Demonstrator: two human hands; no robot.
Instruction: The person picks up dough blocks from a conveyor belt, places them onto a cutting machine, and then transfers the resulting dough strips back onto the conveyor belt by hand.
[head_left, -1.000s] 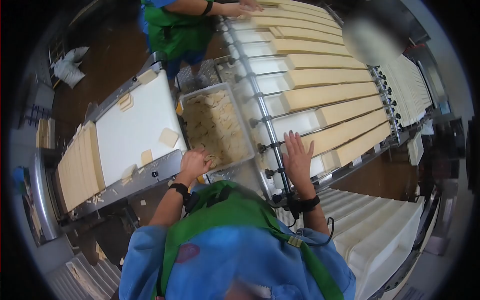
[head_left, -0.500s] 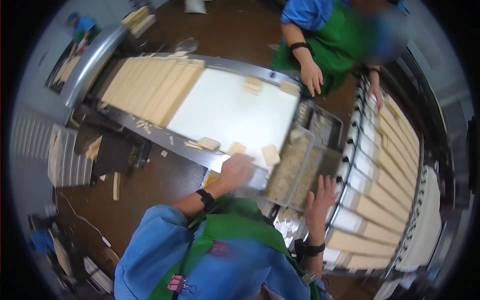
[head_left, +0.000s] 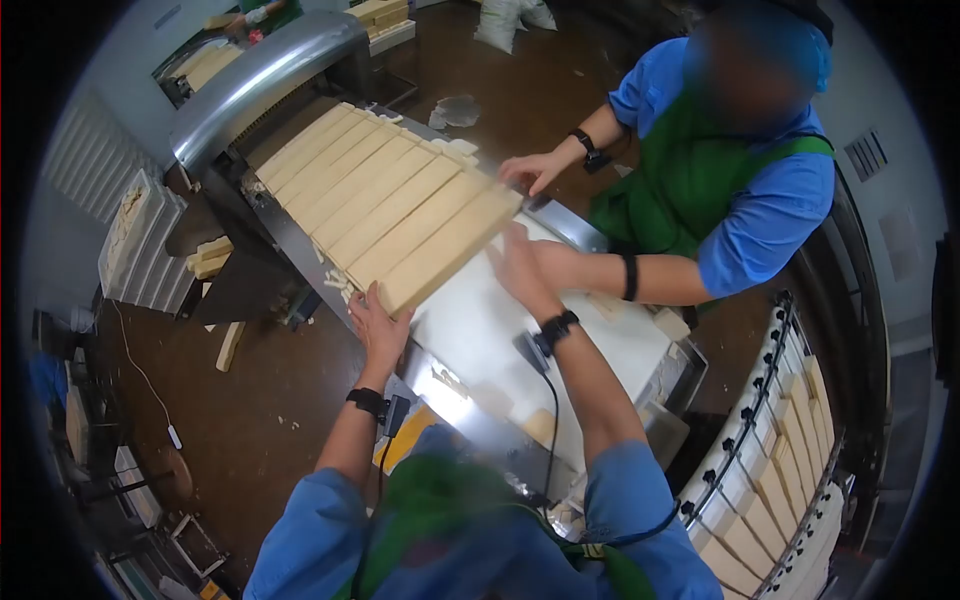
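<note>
Long pale strips lie side by side on the white work surface. My left hand touches the near end of the rightmost strip, its fingers spread against the end. My right hand is beside the right side of that strip, blurred, and its fingers are partly lost against a co-worker's forearm. The co-worker's other hand is near the far end of the same strip.
A curved metal cover arches over the far left of the table. The co-worker stands across from me. A rack of strips stands at the right. Loose strips lie on a dark stand at the left.
My view has turned left. My left hand has gone from the small pieces to the strip's end, and my right hand from beside the trays to the strip's side. The co-worker leans in.
</note>
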